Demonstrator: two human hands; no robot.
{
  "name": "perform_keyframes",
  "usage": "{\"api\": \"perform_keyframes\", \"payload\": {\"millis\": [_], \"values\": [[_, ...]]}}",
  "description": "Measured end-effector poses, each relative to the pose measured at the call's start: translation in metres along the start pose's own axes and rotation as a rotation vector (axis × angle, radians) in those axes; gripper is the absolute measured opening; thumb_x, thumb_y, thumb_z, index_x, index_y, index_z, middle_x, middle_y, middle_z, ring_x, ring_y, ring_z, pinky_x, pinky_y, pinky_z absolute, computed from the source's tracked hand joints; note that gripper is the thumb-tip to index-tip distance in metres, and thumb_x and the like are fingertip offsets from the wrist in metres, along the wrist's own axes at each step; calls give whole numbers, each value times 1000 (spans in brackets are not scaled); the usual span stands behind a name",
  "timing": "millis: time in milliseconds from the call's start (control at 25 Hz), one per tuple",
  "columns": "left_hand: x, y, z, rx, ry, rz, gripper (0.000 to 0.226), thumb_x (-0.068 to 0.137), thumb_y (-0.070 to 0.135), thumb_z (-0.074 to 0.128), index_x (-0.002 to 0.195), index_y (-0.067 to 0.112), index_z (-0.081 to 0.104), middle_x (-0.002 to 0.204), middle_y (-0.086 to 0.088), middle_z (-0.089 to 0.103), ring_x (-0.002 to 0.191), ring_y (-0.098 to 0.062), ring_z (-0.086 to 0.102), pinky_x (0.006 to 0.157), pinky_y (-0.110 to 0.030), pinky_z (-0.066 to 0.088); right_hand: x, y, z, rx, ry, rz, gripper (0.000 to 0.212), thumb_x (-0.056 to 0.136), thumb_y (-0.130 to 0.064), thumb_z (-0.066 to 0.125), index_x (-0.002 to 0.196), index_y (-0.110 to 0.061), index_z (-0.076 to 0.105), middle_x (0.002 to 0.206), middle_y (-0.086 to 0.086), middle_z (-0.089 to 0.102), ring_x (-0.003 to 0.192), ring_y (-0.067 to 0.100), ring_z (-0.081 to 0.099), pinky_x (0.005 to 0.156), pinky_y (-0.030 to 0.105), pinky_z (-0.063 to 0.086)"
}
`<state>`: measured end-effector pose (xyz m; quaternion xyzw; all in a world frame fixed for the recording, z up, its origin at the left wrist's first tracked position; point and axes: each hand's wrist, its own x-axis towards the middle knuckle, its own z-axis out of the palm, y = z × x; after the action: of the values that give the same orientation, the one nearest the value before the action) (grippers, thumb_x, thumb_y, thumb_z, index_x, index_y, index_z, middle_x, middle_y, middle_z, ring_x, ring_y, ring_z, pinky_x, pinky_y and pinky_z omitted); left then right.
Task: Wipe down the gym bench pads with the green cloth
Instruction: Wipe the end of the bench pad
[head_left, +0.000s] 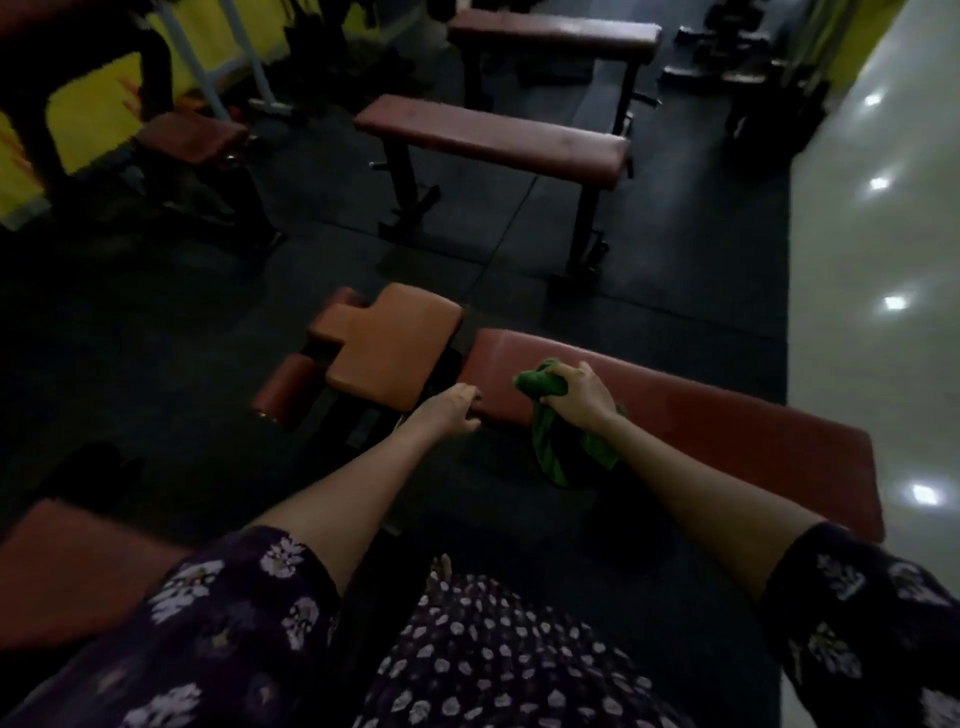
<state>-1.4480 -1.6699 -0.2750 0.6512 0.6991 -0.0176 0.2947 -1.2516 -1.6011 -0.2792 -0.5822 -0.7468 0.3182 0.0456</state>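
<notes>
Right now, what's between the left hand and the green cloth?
Head view: only bare red bench pad between the left hand and the green cloth.

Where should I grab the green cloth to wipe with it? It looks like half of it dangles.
Take the bunched upper end, from above, as the right hand does on the red pad. The green cloth is wadded there; its tail hangs over the pad's near edge.
</notes>
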Motion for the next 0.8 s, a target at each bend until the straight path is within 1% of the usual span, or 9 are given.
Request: {"api": "perform_keyframes", "payload": {"millis": [160, 320, 480, 600, 720, 800], "values": [[38, -41, -20, 59, -74, 132, 43, 93, 18, 53, 134, 8, 42, 138, -8, 43, 122, -24, 48, 97, -32, 38, 16, -20, 27, 91, 58, 152, 46, 86, -29, 63, 131, -26, 50, 116, 9, 45, 107, 29, 52, 91, 43, 48], [54, -76, -8, 74, -132, 159, 43, 94, 20, 53, 133, 8, 42, 137, -9, 43, 119, -27, 49, 98, -38, 41, 16, -32, 63, 131, 101, 238, 48, 86, -29, 64, 132, -24, 49, 116, 8, 46, 105, 27, 52, 87, 37, 47], [63, -119, 28, 80, -192, 192, 43, 94, 20, 52, 134, 7, 42, 139, -8, 41, 122, -27, 47, 101, -38, 39, 17, -43, 120, 263, 201, 295, 42, 86, -24, 64, 127, -23, 53, 111, 7, 47, 101, 26, 53, 81, 31, 45], [82, -157, 66, 13, -172, 159, 42, 95, 21, 51, 134, 10, 43, 144, -5, 36, 125, -26, 46, 103, -37, 37, 21, -44, 176, 414, 314, 359, 42, 90, -21, 60, 130, -18, 49, 113, 7, 46, 99, 23, 54, 77, 26, 41], [114, -194, 104, -2, -160, 172, 38, 96, 20, 49, 133, 11, 45, 149, -2, 31, 126, -26, 45, 103, -35, 37, 27, -40, 245, 592, 450, 457, 39, 91, -17, 59, 127, -13, 48, 113, 6, 45, 99, 19, 53, 78, 19, 36], [148, -211, 122, -45, -99, 204, 36, 96, 16, 48, 132, 9, 46, 150, -3, 31, 128, -26, 43, 104, -34, 34, 40, -35, 286, 671, 521, 478, 38, 90, -14, 60, 126, -10, 48, 111, 5, 44, 97, 12, 48, 77, 12, 32]]}}
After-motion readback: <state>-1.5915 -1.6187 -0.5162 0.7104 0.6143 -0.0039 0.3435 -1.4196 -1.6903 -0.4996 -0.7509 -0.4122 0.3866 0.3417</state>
